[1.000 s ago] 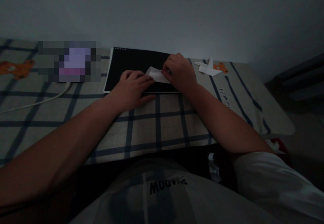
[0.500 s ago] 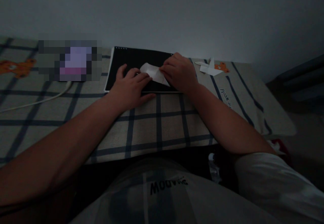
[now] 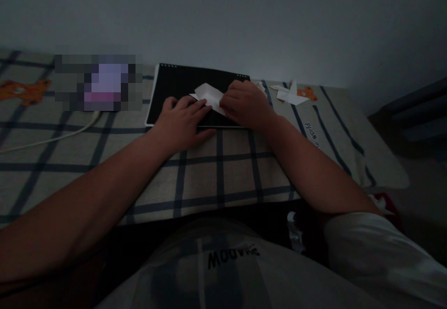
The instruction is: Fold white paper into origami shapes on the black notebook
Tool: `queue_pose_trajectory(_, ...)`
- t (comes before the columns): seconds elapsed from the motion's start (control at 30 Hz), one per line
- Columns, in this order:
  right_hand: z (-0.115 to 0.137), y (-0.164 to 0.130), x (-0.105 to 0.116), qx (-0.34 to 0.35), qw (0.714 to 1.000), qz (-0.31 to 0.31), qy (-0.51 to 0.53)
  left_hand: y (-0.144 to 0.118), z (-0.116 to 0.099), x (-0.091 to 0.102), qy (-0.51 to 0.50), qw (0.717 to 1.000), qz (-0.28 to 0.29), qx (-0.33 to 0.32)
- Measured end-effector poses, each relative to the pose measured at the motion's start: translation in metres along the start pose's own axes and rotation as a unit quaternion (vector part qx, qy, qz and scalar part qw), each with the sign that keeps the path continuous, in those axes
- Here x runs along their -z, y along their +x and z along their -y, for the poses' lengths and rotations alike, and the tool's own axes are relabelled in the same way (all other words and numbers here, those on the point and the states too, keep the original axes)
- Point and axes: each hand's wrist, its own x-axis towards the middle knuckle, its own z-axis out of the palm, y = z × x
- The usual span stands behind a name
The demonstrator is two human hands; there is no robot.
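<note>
The left hand (image 3: 181, 122) lies flat, fingers pressing the near edge of a folded white paper (image 3: 209, 97). The right hand (image 3: 246, 104) has a pinching grip on its right side. Under them sits a black pad (image 3: 174, 90); farther right, another paper figure (image 3: 288, 93).

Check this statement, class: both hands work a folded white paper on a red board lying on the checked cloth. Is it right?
Not quite. In the head view the board is black, not red. Both the left hand and the right hand do work the folded white paper on the checked cloth.
</note>
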Motion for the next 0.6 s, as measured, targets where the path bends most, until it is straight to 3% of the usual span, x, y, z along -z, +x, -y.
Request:
queue_pose_trajectory(0.27, -0.0009, -0.0027, 0.0062, -0.015, 1.000, 0.005, 0.010, 0.0016, -0.0008, 0.0042, 0.006, 1.000, 0.009, -0.006)
queue_pose_trajectory(0.6, -0.0001, -0.0007, -0.0024, -0.007, 1.000, 0.021, -0.021, 0.0030, -0.0010, 0.0043, -0.011, 1.000, 0.010, 0.000)
